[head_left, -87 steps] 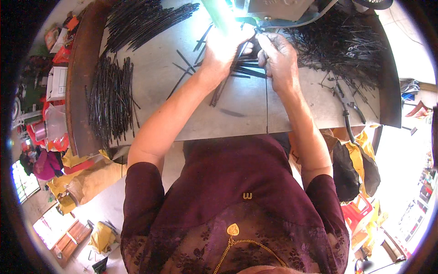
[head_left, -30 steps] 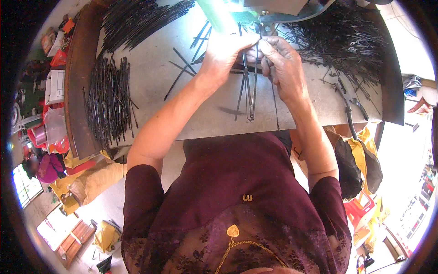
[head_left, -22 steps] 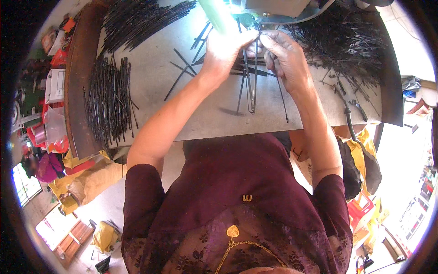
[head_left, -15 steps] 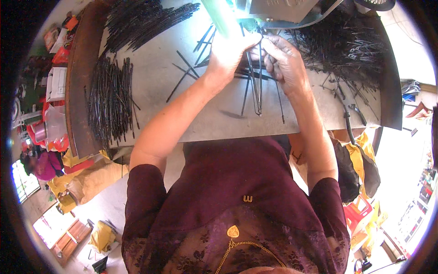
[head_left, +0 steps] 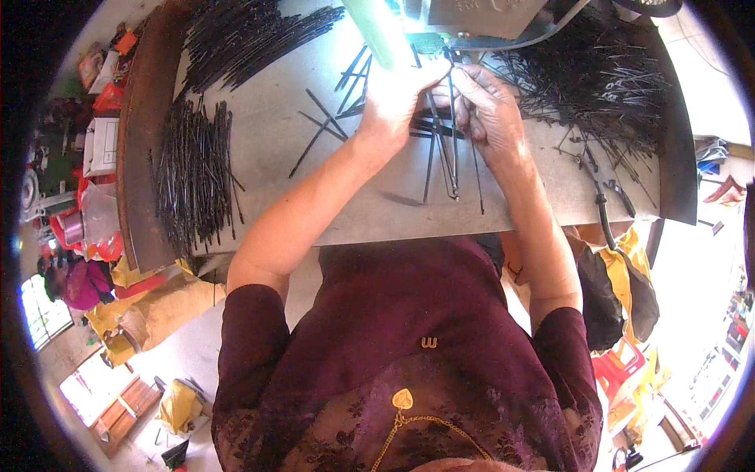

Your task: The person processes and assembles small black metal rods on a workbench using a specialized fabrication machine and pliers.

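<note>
Both my hands are raised over the table at the far middle, below a bright lamp. My left hand (head_left: 397,94) is closed, thumb and fingers pinched together at thin black rods; glare hides part of it. Close beside it, my right hand (head_left: 491,106) has its thumb and fingers pinched on a thin black rod (head_left: 454,149), whose end points toward me. Exactly how the fingertips grip is too small to tell. Several more black rods (head_left: 429,169) lie or hang beneath the hands. Left of them, a few loose rods (head_left: 318,126) lie crossed on the tabletop (head_left: 346,208).
Black rods lie stacked at the left (head_left: 193,173) and far left (head_left: 259,39). A tangled heap of bent black rods (head_left: 598,86) fills the far right. A metal machine housing (head_left: 487,17) and a pale tube (head_left: 373,31) stand over the hands. A black cable (head_left: 602,212) crosses the right edge.
The lower end of the hanging rod has swung slightly right. My hands stay nearly in place, pinched at the rods, and the view has shifted a little.
</note>
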`<state>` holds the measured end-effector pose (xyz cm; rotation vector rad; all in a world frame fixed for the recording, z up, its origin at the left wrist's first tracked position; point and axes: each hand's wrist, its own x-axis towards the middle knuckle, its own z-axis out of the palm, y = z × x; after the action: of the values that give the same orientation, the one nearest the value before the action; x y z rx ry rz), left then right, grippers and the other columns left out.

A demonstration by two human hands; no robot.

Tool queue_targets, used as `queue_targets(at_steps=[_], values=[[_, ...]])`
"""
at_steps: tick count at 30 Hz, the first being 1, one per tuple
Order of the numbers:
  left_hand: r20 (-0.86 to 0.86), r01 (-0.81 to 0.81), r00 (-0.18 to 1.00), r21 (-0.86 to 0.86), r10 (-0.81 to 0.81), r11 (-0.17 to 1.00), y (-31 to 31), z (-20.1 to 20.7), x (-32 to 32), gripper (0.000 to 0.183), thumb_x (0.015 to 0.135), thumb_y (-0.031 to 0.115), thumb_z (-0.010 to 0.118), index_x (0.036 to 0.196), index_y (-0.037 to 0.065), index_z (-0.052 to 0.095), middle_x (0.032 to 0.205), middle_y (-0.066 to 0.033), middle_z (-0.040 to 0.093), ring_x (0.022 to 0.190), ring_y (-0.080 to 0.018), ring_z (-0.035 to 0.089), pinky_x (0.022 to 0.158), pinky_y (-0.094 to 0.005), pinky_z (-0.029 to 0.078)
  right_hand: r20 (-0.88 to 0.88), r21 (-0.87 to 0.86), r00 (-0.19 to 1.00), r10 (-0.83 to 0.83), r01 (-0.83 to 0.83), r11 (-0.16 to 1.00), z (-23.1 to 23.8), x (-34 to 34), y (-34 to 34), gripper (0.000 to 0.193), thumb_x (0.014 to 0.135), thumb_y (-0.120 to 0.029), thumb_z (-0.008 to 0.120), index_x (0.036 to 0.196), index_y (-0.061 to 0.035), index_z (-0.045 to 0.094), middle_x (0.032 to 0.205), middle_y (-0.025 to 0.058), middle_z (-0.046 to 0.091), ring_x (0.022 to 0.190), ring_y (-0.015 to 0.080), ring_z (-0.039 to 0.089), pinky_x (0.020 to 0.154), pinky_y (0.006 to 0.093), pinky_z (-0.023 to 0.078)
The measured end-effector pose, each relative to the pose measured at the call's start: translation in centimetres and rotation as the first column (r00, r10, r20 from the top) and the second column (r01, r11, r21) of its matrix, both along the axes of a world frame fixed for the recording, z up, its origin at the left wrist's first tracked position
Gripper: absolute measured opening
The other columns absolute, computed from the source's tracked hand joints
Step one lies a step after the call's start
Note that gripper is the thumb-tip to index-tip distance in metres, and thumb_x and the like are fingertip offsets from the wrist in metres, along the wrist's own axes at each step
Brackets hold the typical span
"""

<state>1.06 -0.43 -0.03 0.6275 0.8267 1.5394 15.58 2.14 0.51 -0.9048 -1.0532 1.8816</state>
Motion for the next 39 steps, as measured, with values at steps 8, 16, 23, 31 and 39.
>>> queue_targets(at_steps=[8, 16, 23, 31, 39], values=[[-0.176, 0.018, 0.984, 0.001, -0.018, 1.000, 0.5, -0.2, -1.1, 0.010, 0.081, 0.002, 0.070, 0.087, 0.001, 0.061, 0.077, -0.0063, 0.064, 0.065, -0.0135, 0.062, 0.057, -0.0240, 0.052, 0.150, 0.124, 0.985, -0.079, 0.060, 0.990, 1.1, -0.5, -0.5, 0.028, 0.091, -0.024, 0.060, 0.107, -0.0006, 0.059, 0.064, 0.0016, 0.057, 0.048, 0.0045, 0.047, 0.039, 0.0185, 0.027], [-0.216, 0.023, 0.976, 0.061, -0.009, 0.998, 1.1, -0.3, -1.4, 0.011, 0.081, 0.002, 0.070, 0.088, 0.001, 0.062, 0.077, -0.0068, 0.064, 0.064, -0.0141, 0.063, 0.056, -0.0242, 0.052, 0.108, 0.042, 0.992, -0.060, 0.056, 0.998, 1.5, -0.5, -0.6, 0.020, 0.093, -0.017, 0.058, 0.106, -0.0017, 0.059, 0.068, 0.0011, 0.057, 0.042, 0.0026, 0.039, 0.037, 0.0159, 0.026], [-0.229, 0.089, 0.971, 0.073, -0.070, 0.993, 0.7, -0.2, -1.6, 0.018, 0.080, 0.011, 0.074, 0.088, 0.003, 0.061, 0.083, -0.0046, 0.063, 0.075, -0.0124, 0.061, 0.069, -0.0260, 0.052, 0.059, 0.062, 0.997, 0.044, -0.048, 0.997, 0.3, 0.6, 0.5, 0.025, 0.093, -0.022, 0.058, 0.107, -0.0019, 0.059, 0.078, 0.0006, 0.060, 0.052, 0.0036, 0.047, 0.039, 0.0169, 0.029], [-0.167, 0.023, 0.986, 0.148, 0.002, 0.989, 1.0, 0.1, -0.9, 0.008, 0.082, 0.000, 0.067, 0.086, 0.000, 0.061, 0.076, -0.0074, 0.063, 0.064, -0.0154, 0.063, 0.058, -0.0268, 0.053, 0.021, -0.009, 0.999, 0.037, -0.037, 0.999, 1.0, 0.4, 0.4, 0.023, 0.094, -0.021, 0.057, 0.107, -0.0019, 0.059, 0.075, 0.0008, 0.059, 0.050, 0.0033, 0.045, 0.038, 0.0167, 0.027], [-0.103, -0.027, 0.994, -0.019, 0.025, 0.999, 1.0, -0.7, -0.8, 0.018, 0.078, -0.002, 0.070, 0.087, 0.003, 0.056, 0.076, -0.0061, 0.060, 0.064, -0.0143, 0.060, 0.057, -0.0264, 0.052, 0.033, 0.032, 0.999, -0.026, 0.025, 0.999, 1.0, -0.5, -0.2, 0.020, 0.094, -0.017, 0.054, 0.102, 0.0010, 0.059, 0.076, 0.0073, 0.064, 0.052, 0.0056, 0.045, 0.045, 0.0179, 0.033]])
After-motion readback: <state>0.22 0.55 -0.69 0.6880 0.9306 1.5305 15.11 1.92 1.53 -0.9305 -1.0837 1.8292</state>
